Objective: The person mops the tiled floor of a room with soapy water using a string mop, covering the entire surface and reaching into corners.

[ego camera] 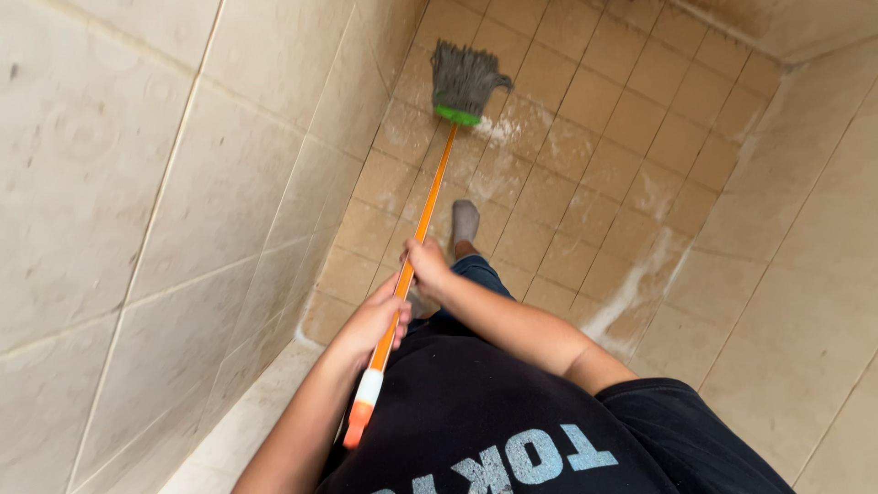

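— Hands?
— Left hand (373, 322) closed around the orange mop handle (422, 224) near its white-and-orange end. Right hand (426, 266) closed around the same handle just above the left.
— Mop head?
— Grey mop head (465, 78) on a green clamp, resting on the tan tiled floor (594, 183) near the left wall (137, 210).
— Floor condition?
— Wet, with white soapy streaks by the mop head and along the right wall.
— Anything else?
— One foot in a grey sock (465, 220) stands beside the handle.

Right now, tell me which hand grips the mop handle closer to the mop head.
The right hand: it grips the orange mop handle farther down, toward the grey mop head; the left hand sits near the white end.
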